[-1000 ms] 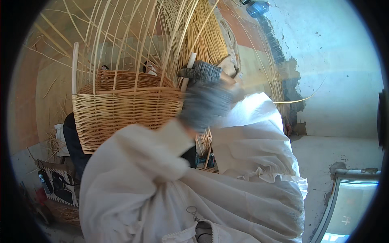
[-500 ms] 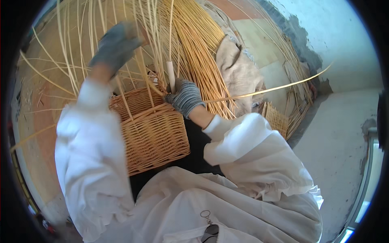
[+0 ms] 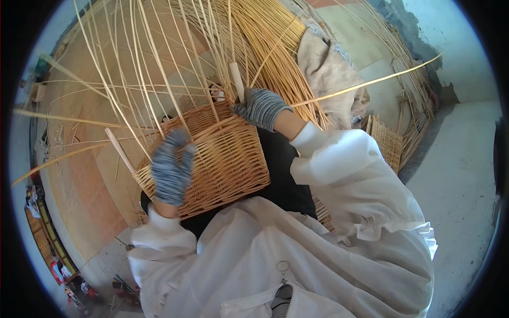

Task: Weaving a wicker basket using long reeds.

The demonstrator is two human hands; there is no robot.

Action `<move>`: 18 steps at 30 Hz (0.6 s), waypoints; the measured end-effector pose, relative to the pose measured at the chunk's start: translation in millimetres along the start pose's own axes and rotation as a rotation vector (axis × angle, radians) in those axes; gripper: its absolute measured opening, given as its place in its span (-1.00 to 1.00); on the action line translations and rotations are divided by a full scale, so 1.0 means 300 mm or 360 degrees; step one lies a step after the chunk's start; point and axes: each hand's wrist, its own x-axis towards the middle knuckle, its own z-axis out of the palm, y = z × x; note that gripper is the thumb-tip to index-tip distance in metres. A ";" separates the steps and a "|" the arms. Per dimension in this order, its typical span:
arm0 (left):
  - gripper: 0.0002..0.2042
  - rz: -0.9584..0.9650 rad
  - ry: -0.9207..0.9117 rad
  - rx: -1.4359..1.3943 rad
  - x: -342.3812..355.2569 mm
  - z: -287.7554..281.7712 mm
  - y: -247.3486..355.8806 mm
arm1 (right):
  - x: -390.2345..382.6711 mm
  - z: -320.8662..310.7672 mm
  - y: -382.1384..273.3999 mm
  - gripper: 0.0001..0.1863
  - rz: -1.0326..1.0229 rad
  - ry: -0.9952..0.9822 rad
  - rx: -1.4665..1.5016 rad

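A tan wicker basket lies across my lap, with pale upright willow rods standing from its rim. My right hand, in a grey striped knit glove, is closed on the far right corner of the rim, beside a pale wooden peg. One long rod stretches out to the right from that hand. My left hand, gloved alike and slightly blurred, has its fingers bent over the near rim toward the left end, palm against the outer wall. A second wooden peg sticks up at the left corner.
A thick bundle of golden willow rods lies beyond the basket, next to a crumpled brown cloth. Right of these are a small woven piece and more loose rods along the wall. Rods spread leftward over the floor.
My left hand has come down from among the upright rods to the basket's near rim. The right hand keeps to its corner; the view has shifted, showing more of the left end.
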 end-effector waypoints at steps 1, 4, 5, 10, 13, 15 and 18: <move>-0.62 0.0026 -0.0161 0.0001 -0.061 0.039 -0.032 | -0.011 0.002 -0.017 -0.58 -0.0080 0.0022 0.0033; -0.46 0.0295 0.0292 0.0841 -0.117 0.178 -0.097 | -0.070 0.061 -0.019 -0.65 -0.0782 0.1150 -0.0099; -0.44 0.0270 0.0335 0.0782 -0.113 0.211 -0.100 | -0.111 0.098 0.012 -0.67 -0.1029 0.1521 -0.0067; -0.32 -0.0244 -0.0245 0.0844 -0.034 0.247 -0.043 | -0.088 0.280 0.297 -0.67 0.0502 0.0568 0.1517; -0.31 -0.0119 -0.0102 0.0938 -0.035 0.255 -0.013 | 0.222 0.258 0.387 -0.39 0.0301 0.0572 0.2448; -0.32 -0.0090 -0.0026 0.0962 -0.050 0.271 -0.018 | 0.453 0.220 0.367 -0.46 0.0348 0.0393 0.2270; -0.37 -0.0040 0.0081 0.0889 -0.063 0.295 -0.054 | 0.707 0.187 0.302 -0.55 -0.0233 0.0513 -0.0352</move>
